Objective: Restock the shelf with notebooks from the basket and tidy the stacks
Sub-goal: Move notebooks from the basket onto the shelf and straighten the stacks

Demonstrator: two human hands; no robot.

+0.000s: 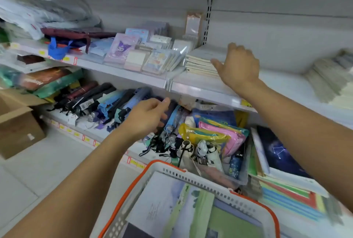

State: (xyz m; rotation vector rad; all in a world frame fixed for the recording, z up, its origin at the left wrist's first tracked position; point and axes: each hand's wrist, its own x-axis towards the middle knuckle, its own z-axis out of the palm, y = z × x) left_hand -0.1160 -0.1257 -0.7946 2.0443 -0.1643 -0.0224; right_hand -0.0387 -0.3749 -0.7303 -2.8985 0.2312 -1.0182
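Note:
A white basket with an orange rim (191, 175) sits low in front of me, holding several notebooks (183, 205) with pale blue and green covers. On the middle shelf (200, 89) lies a stack of cream-edged notebooks (200, 64). My right hand (238, 66) is at the stack's right end, fingers straight, thumb reaching toward its side. My left hand (150, 113) hovers below the shelf edge, above the umbrellas, fingers loosely curled and holding nothing. A second blurred pile of pale notebooks (332, 77) lies at the far right of the same shelf.
Packaged stationery and sticker packs (145, 52) crowd the shelf left of the stack. Folded umbrellas (107, 102) and coloured pouches (215, 132) fill the lower shelf, with dark star-print notebooks (280, 152) to the right. A cardboard box (17, 123) stands on the floor at left.

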